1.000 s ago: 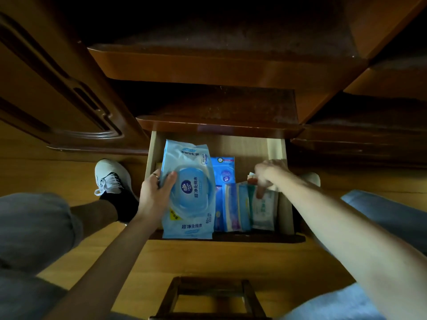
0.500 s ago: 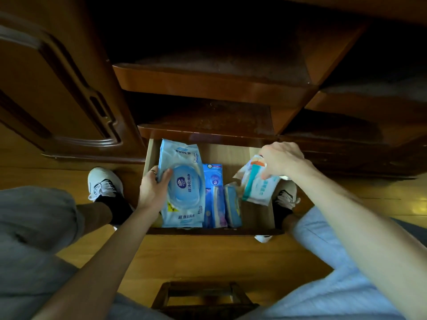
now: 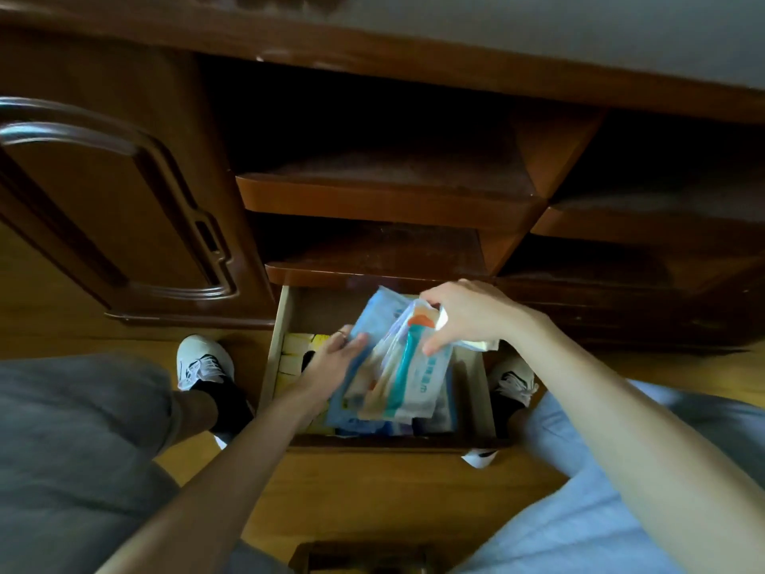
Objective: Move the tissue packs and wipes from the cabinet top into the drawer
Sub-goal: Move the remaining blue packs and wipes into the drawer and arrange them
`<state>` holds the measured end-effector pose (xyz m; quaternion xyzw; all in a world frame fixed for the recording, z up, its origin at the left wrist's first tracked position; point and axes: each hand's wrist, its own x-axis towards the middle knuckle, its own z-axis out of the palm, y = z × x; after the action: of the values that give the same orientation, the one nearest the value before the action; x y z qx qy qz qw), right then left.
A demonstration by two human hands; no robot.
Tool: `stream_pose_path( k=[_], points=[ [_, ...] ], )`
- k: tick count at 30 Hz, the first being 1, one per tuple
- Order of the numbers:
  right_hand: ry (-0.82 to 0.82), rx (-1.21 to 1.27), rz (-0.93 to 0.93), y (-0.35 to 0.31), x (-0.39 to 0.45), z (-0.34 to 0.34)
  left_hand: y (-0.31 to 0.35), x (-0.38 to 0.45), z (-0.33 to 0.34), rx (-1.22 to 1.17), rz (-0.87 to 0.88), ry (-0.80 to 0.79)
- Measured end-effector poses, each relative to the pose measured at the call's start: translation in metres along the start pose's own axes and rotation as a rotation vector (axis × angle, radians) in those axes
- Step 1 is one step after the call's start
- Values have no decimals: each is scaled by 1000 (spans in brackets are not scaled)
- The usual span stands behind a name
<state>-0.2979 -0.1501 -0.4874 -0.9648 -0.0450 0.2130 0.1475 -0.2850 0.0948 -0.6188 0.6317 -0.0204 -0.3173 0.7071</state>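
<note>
The open wooden drawer (image 3: 274, 354) sits low in the cabinet. My left hand (image 3: 331, 360) grips the big light-blue wipes pack (image 3: 378, 314), tilted up on edge above the drawer. My right hand (image 3: 463, 312) holds a white-and-teal wipes pack (image 3: 414, 379) by its top, pressed against the blue pack. Small blue tissue packs (image 3: 430, 424) lie underneath, mostly hidden. Yellow items (image 3: 296, 350) show at the drawer's left side.
Dark open shelves (image 3: 385, 200) jut out above the drawer. A cabinet door (image 3: 107, 209) stands at the left. My knees and white shoes (image 3: 203, 362) flank the drawer on the wooden floor. A small wooden stool (image 3: 364, 557) is at the bottom edge.
The left hand has tilted the blue wipes pack up and rightward, uncovering yellow items. The right hand has brought the white-and-teal pack against it. The view has tilted upward.
</note>
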Motion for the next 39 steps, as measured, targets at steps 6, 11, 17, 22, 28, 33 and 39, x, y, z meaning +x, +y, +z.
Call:
stream_pose_path(
  k=[6,11,17,22,28,33,39],
  points=[
    [83,42,64,-2,29,18,-2,-1,22,279,-82,-54],
    [232,445,141,1,27,40,-9,5,24,258,-88,189],
    [-33,743,455,8,6,82,-3,9,-1,-33,-198,224],
    [-35,840,393,-1,22,111,-14,3,5,-77,-185,212],
    [-48,566,786,48,22,150,-4,1,-20,-94,-61,319],
    [-164,472,831,54,30,189,-6,-8,-33,45,220,171],
    [-175,576,875,56,40,205,-9,-2,-36,50,191,130]
  ],
)
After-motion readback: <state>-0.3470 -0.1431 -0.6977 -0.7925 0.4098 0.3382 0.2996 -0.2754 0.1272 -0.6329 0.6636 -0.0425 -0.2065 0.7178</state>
